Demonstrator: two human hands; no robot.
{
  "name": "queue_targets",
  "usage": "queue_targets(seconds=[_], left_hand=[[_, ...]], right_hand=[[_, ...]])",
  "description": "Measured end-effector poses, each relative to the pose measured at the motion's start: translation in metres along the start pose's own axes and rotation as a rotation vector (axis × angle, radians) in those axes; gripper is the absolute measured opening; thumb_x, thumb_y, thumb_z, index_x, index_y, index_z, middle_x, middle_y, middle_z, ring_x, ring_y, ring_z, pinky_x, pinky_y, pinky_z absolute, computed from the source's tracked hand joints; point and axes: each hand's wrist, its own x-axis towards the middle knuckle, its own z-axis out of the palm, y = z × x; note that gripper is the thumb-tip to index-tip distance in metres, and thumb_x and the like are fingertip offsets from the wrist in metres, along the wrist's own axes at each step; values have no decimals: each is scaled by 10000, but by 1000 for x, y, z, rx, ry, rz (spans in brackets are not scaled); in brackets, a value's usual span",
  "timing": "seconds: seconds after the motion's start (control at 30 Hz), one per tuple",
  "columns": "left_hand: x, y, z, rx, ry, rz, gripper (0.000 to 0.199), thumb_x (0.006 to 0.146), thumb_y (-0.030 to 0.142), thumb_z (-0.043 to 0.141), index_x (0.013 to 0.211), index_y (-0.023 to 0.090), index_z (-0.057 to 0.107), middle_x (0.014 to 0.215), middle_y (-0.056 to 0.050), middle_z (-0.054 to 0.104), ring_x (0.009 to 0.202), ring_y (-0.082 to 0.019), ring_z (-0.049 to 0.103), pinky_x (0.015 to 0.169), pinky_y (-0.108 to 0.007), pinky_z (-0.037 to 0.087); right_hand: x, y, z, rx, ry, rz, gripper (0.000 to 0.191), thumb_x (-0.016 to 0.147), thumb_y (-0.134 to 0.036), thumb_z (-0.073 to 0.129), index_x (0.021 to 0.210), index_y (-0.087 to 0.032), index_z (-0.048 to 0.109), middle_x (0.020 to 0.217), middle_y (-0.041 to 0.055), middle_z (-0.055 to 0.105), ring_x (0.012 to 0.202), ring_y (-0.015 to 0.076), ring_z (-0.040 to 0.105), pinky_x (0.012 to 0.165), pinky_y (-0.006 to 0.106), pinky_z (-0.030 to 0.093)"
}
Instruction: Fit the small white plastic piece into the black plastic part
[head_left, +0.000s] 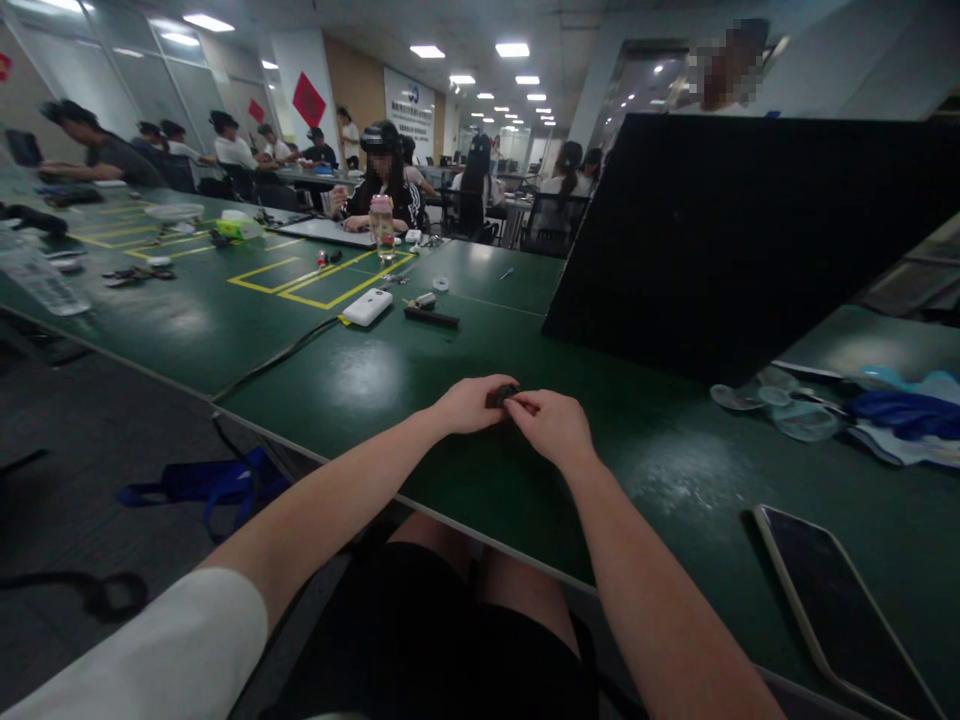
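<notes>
A small dark object (501,396) is held just above the green table, between my two hands; its kind is too small to make out. My left hand (471,405) is closed round it from the left. From the right, my right hand (556,425) pinches at its edge with thumb and fingertips, and the fingers partly cover it. Beyond the hands lie a black bar-shaped item (431,317) and a white box-like device (367,307) with a dark cable.
A large black panel (720,240) stands tilted at the right. A phone (844,600) lies at the near right, below clear plastic items (806,410). A pink-capped bottle (382,228) stands farther back, near a seated person. Yellow tape (330,303) marks the green table (495,500).
</notes>
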Motion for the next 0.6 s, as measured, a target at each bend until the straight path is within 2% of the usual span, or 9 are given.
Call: queue_targets(seconds=[0.2,0.3,0.37,0.4,0.5,0.6], left_hand=[[-1,1,1,4,1,-32,539,825,364,655,1341,251,549,1046,-45,713,866,-197,678,795,-343,547],[-2,2,0,1,3,-59,523,824,359,660,1325,258,550,1028,-37,715,866,-197,683,802,-342,548],[-2,4,0,1,-4,-67,531,822,351,663,1331,261,542,1028,-34,717,870,-198,686,803,-339,547],[-2,4,-1,1,-8,-68,535,824,354,662,1337,261,537,1024,-33,718,869,-199,687,801,-339,546],[-2,4,-1,-3,-19,-71,546,830,382,662,1344,253,528,1012,-36,720,873,-204,690,806,-346,546],[-2,3,-1,-5,-10,-77,543,836,418,661,1334,248,530,1008,-37,719,872,-204,690,807,-349,547]], right_hand=[[-1,-4,-4,147,11,48,294,914,-464,548,918,-250,750,847,31,715,736,191,625,645,314,454],[4,3,-6,311,199,174,320,878,-478,575,989,-211,711,926,66,701,802,210,635,665,315,486],[10,13,-6,408,329,285,326,831,-411,613,1070,-196,669,1025,89,677,867,228,636,688,322,509],[12,18,-5,445,355,335,341,808,-358,621,1107,-195,649,1074,99,663,896,237,635,697,328,518],[16,27,-2,451,290,415,372,758,-204,581,1126,-205,634,1153,111,637,954,256,632,723,347,535],[14,24,1,298,174,362,347,754,-171,590,1092,-211,656,1160,115,639,965,265,630,738,360,533]])
